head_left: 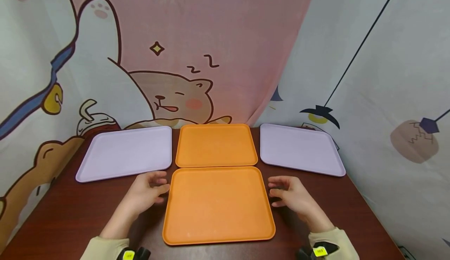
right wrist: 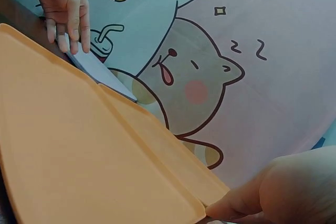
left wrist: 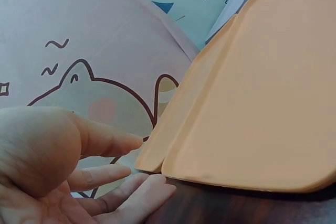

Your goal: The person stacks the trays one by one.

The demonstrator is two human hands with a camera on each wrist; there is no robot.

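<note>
Two orange trays lie one behind the other on the table, the front tray (head_left: 218, 209) larger in view than the back tray (head_left: 216, 146), their long edges meeting. My left hand (head_left: 149, 191) hovers at the front tray's left side with fingers loosely bent and nothing held. In the left wrist view its fingertips (left wrist: 134, 142) come close to where the two trays join. On the opposite side my right hand (head_left: 293, 195) has relaxed fingers pointing at the tray's right edge. The right wrist view shows those fingers (right wrist: 239, 200) right at the tray corner, partly hidden below the frame.
A pale lilac tray (head_left: 130, 152) lies at the back left, and another lilac tray (head_left: 300, 148) at the back right. The dark brown table (head_left: 63, 217) meets a cartoon-printed cloth (head_left: 228, 25) behind. Each sleeve carries a black wrist device (head_left: 320, 249).
</note>
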